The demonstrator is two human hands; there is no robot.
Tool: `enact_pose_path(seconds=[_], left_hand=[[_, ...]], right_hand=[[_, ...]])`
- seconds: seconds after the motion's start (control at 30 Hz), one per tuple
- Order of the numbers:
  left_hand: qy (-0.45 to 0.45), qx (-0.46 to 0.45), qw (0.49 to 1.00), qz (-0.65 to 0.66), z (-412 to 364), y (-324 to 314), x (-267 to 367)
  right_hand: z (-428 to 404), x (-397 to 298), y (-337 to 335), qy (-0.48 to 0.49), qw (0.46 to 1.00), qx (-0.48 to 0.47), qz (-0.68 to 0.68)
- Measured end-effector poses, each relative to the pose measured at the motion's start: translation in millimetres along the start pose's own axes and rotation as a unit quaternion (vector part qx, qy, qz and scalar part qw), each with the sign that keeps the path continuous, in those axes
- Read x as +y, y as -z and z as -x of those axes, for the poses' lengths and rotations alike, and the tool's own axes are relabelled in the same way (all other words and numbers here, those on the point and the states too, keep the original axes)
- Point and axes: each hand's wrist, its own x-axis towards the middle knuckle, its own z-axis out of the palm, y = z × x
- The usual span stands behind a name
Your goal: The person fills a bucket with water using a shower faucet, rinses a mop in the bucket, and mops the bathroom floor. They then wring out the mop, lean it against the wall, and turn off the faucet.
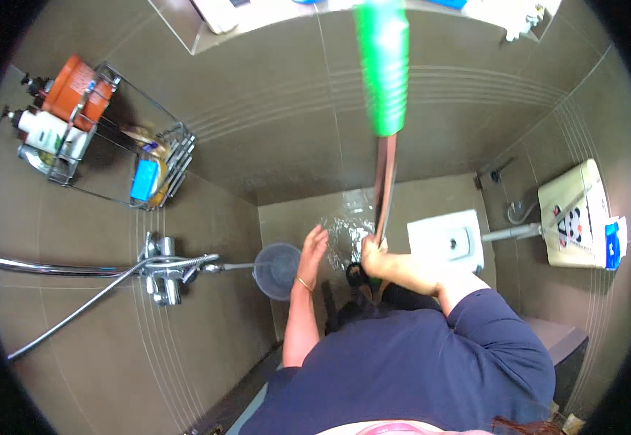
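My right hand [373, 258] is closed around the lower shaft of a long-handled tool [385, 174], whose green ribbed grip [382, 70] rises towards the top of the view. The working end is hidden behind my hand and too unclear to name. My left hand [313, 249] is raised with fingers apart and holds nothing; a thin bangle is on that wrist. Just left of it a translucent plastic bucket [276, 271] sits below the tap, with what looks like a thin stream running to it. Wet, shining floor tiles [348, 234] show between my hands.
A squat toilet [451, 242] lies at the right, its pipe leading to a cream cistern [576, 217] on the wall. Chrome shower mixer and hose [163, 270] project at the left. Above them hangs a wire rack [114, 141] with bottles. A ledge with items [342, 8] crosses the top.
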Motion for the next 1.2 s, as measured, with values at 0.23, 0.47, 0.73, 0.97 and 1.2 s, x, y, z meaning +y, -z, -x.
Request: enact_pose_path(seconds=[0.23, 0.47, 0.73, 0.97, 1.2], left_hand=[[-0.155, -0.002, 0.985, 0.070, 47.5, -58.3, 102.6], [-0.236, 0.254, 0.931, 0.117, 55.6, -88.6, 59.3], [-0.292, 0.316, 0.891, 0.148, 53.2, -65.7, 63.5], [-0.316, 0.331, 0.888, 0.035, 55.9, -20.8, 70.7], [-0.219, 0.408, 0.843, -0.274, 66.2, -108.2, 102.6]], right_hand=[[9.2, 31.3, 78.0, 0.085, 0.975, 0.174, 0.110], [2.7, 8.8, 98.9, 0.143, 0.938, 0.294, 0.120], [35.8, 40.5, 92.4, 0.318, 0.804, 0.330, -0.379], [73.6, 99.7, -4.3, 0.093, 0.445, 0.223, -0.862], [87.1, 117.9, 43.4, 0.078, 0.289, 0.465, -0.833]])
